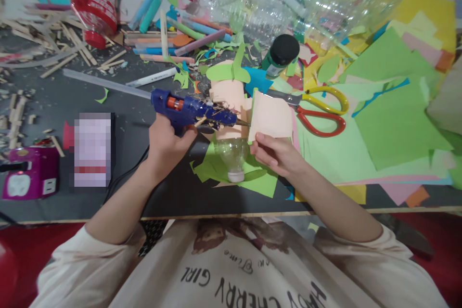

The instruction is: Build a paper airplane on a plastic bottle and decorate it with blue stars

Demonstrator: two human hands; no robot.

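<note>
The blue hot-glue gun [191,109] is gripped in the left hand [166,142], whose fingers are wrapped closed round the handle. Its nozzle is set against the left edge of the peach rectangular foam sheet [272,118]. That sheet is pinched at its lower edge by the right hand [276,154] and is held raised just above the clear plastic bottle [234,154], which lies on green paper scraps [260,184] on the dark bench [137,192]. For a clean bead, the nozzle is best drawn evenly along the edge under light trigger pressure, with the sheet held firm and the pinching fingers placed well away from the hot tip. The yellow-and-red scissors [321,108] lie apart, to the right.
</note>
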